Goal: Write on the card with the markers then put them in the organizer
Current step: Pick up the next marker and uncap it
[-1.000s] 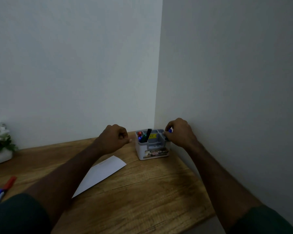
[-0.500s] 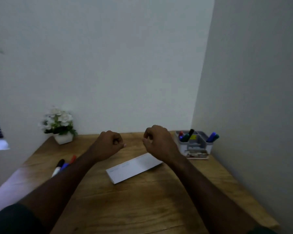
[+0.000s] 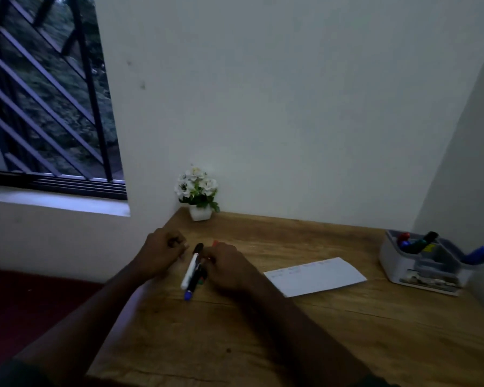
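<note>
Several markers [image 3: 192, 270] lying bunched on desk [image 3: 291, 331], long axes near-far, dark caps pointing away. R hand [image 3: 229, 268] curling over them, grip unclear; L hand [image 3: 161, 254] clenching, holding nothing.

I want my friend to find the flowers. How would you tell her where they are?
Start at the wooden desk and follow its far edge along the wall to the back left corner, near the barred window. A little white pot of white flowers with green leaves stands there. It is the only plant on the desk; everything else is markers, a card and a grey organizer.
</note>
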